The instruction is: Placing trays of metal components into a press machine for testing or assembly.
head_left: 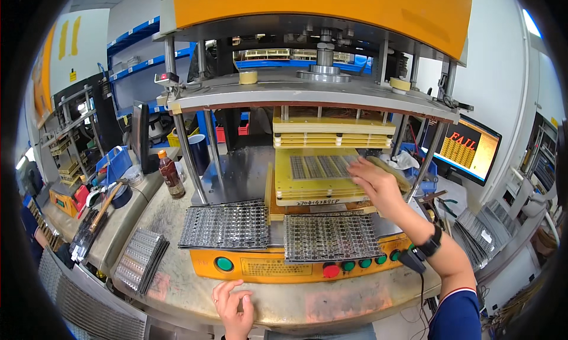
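Observation:
My right hand [374, 179] reaches over the right end of a thin grey panel [319, 167] that lies flat on the yellow test fixture [285, 189]. Its fingers are stretched out, with the tips at the panel's right edge; whether they touch it I cannot tell. My left hand [232, 304] hangs at the bench's front edge, fingers loosely bent and apart, with nothing in them. In front of the fixture lie two stacks of similar panels, a left stack [225, 226] and a right stack [332, 236].
An upper yellow plate [334, 127] hangs above the fixture, between metal posts. Along the press front run a red button [331, 271] and several green ones. More panels [141, 258] lie at left, near a brown bottle [171, 174]. A monitor [462, 146] stands right, pliers [447, 206] before it.

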A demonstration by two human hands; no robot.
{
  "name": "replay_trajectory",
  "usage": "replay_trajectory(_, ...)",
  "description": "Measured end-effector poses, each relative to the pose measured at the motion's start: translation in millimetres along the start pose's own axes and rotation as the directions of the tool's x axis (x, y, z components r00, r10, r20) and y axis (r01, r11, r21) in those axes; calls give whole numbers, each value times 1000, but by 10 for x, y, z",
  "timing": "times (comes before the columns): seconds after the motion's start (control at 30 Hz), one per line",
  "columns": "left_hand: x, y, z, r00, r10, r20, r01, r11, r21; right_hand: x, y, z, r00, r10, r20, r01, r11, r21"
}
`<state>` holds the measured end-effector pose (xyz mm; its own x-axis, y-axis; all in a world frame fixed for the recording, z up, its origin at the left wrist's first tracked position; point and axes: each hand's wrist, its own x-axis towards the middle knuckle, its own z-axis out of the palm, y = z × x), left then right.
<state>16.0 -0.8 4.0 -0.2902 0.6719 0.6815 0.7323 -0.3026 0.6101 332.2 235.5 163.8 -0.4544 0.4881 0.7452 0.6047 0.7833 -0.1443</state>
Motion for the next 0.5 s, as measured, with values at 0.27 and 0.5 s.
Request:
replay_trajectory(0.27, 12, -145, 21, 992, 116, -41, -117, 993, -18, 166, 402, 452, 999, 15, -49, -17, 999, -48)
replay_trajectory(0.5, 15, -86, -27, 993, 113, -17, -113, 993, -16, 169, 415, 515, 1000, 15, -21, -16, 999, -44)
